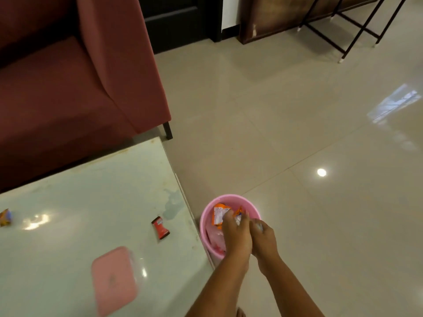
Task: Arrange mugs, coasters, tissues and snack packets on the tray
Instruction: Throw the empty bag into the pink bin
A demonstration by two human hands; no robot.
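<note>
I am leaning over a round pink plastic bucket standing on the tiled floor, just off the corner of the pale glass-topped table, at about five o'clock from the middle of the view. My left hand is reaching into the bucket's mouth, its fingers curling round a crumpled orange and white snack packet. My right hand is touching it at its three o'clock side, fingers bent inward with something pale at the tips. I cannot tell whether it is grasping anything.

The flat pink rectangular tray is lying on the table at about seven o'clock from the bucket. It is blurred, but nothing is showing on it. A small red snack packet is lying loose on the glass at the tray's one o'clock, well apart from it. A little brown and blue packet is sitting at the frame's nine o'clock edge, also on the bare table. Neither is on the tray.

I am judging the job barely begun: the tray is waiting, the packets are scattered or down in the bucket, and no mugs, coasters or tissues are appearing anywhere in view. Everything is left to gather and place.
</note>
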